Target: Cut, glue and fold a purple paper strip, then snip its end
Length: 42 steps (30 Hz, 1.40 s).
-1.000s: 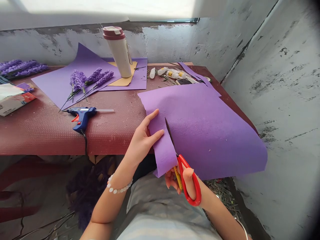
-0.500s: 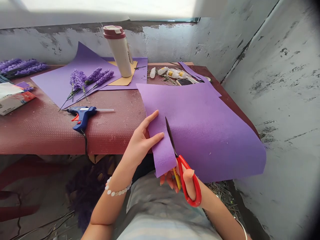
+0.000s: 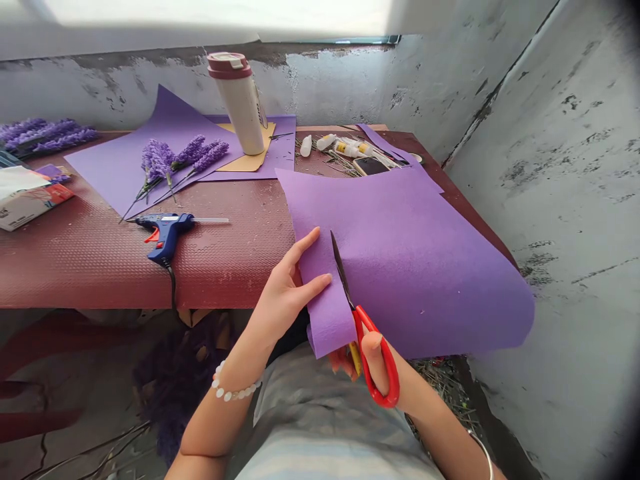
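Observation:
A large purple felt sheet (image 3: pixel 415 253) hangs over the front right edge of the dark red table (image 3: pixel 90 260). My left hand (image 3: pixel 287 290) pinches the narrow strip at the sheet's left edge, thumb on top. My right hand (image 3: pixel 375 367) grips red-handled scissors (image 3: pixel 373 357); their dark blade points up into a cut in the felt, just right of my left fingers. Part of my right hand is hidden under the felt.
A blue glue gun (image 3: pixel 165 233) lies left of the sheet. Farther back are purple sheets with lavender-like flower stems (image 3: pixel 175 160), a white tumbler with maroon lid (image 3: pixel 240 100), glue tubes (image 3: pixel 345 148), a phone (image 3: pixel 370 165) and a box (image 3: pixel 27 200). A peeling wall stands close on the right.
The scissors blades have closed along the cut and moved slightly up into the felt. The sheet shifted a little; my left hand kept its pinch on the strip.

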Motion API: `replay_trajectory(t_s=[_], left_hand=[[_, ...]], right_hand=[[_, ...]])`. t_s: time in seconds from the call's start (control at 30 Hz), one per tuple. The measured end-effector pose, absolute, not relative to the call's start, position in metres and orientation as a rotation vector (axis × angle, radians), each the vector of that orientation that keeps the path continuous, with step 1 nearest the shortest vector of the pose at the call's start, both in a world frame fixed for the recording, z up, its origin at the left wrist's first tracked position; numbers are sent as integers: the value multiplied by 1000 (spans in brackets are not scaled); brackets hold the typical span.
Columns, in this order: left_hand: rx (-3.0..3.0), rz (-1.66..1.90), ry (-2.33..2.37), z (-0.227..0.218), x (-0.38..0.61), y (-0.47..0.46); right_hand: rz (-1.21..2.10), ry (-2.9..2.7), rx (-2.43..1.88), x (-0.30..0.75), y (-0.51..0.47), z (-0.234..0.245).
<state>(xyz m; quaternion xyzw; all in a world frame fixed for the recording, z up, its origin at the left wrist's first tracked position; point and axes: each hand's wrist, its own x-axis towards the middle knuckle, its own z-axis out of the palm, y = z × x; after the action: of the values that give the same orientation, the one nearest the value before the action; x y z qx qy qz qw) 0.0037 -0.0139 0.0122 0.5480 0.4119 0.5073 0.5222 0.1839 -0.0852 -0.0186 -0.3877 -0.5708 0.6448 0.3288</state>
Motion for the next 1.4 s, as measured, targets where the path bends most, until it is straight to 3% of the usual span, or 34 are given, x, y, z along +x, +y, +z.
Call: replay_trajectory(t_s=[0.93, 1.4], left_hand=[[1235, 1243, 1067, 7, 0, 11], [1178, 1280, 960, 14, 2, 9]], right_hand=[[1781, -1127, -1296, 167, -80, -26], [1819, -1275, -921, 184, -81, -34]])
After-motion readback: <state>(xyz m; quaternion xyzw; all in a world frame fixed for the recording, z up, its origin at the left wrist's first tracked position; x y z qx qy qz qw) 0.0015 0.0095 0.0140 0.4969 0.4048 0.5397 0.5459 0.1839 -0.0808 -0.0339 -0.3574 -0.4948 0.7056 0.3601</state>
